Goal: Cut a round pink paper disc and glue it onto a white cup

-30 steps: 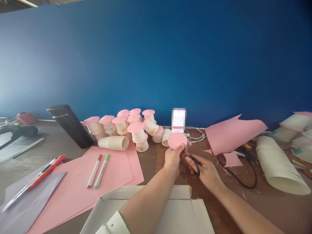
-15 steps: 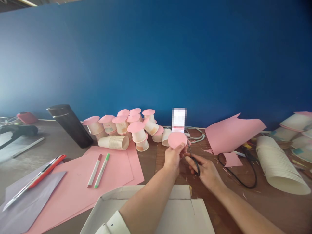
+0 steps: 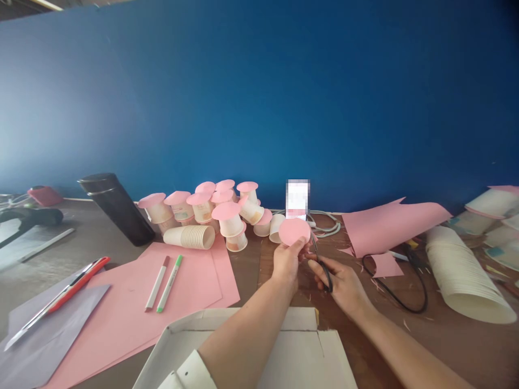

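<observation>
My left hand [image 3: 287, 263] pinches a round pink paper disc [image 3: 294, 231] and holds it up above the wooden table. My right hand [image 3: 343, 283] is closed round the black handles of a pair of scissors [image 3: 322, 265], whose blades reach up to the disc's right edge. Behind the disc stand several upturned paper cups with pink disc tops [image 3: 211, 208], and a stack of cups [image 3: 190, 236] lies on its side beside them.
Pink paper sheets [image 3: 154, 297] with two marker pens [image 3: 164, 282] lie at the left, beside a red utility knife [image 3: 65, 294] and a black flask [image 3: 117, 208]. An open white box [image 3: 300, 351] sits under my arms. A curled pink sheet [image 3: 389, 219], black cable [image 3: 399, 300] and long cup stack [image 3: 462, 275] lie right.
The curled pink sheet at the right has sagged a little lower. My hands, the disc and the scissors have hardly moved.
</observation>
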`<move>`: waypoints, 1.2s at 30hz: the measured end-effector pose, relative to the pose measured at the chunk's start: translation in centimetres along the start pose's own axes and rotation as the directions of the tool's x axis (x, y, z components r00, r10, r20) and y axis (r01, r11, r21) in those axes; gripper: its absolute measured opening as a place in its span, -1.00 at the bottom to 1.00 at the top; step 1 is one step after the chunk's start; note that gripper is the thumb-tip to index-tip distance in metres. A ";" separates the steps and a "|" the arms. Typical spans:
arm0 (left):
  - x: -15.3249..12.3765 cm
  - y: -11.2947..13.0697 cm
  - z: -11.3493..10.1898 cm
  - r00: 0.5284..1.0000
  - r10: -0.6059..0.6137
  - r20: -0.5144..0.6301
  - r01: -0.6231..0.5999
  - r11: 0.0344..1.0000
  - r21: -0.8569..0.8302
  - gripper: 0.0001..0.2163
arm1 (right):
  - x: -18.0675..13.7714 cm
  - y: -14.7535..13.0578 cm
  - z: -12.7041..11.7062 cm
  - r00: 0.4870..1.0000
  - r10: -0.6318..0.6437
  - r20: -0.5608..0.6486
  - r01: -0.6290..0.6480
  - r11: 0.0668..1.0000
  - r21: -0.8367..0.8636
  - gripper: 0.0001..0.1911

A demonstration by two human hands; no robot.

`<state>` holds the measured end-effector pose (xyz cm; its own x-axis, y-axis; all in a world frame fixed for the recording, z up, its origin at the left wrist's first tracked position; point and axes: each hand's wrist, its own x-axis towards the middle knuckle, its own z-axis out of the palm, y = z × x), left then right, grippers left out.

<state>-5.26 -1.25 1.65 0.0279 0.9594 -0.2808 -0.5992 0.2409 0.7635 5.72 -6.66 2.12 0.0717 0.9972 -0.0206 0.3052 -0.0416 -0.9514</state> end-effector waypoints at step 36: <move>0.3 -0.8 -0.2 0.999 0.031 0.038 -0.033 0.999 0.036 -0.72 | 0.1 0.3 -0.3 0.998 -0.004 0.063 0.000 0.998 0.060 -0.52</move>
<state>-4.91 -1.20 0.80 0.0398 0.9713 -0.2344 -0.5709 0.2146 0.7925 6.05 -6.62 1.94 0.0110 0.9993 -0.0364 0.2477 -0.0380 -0.9681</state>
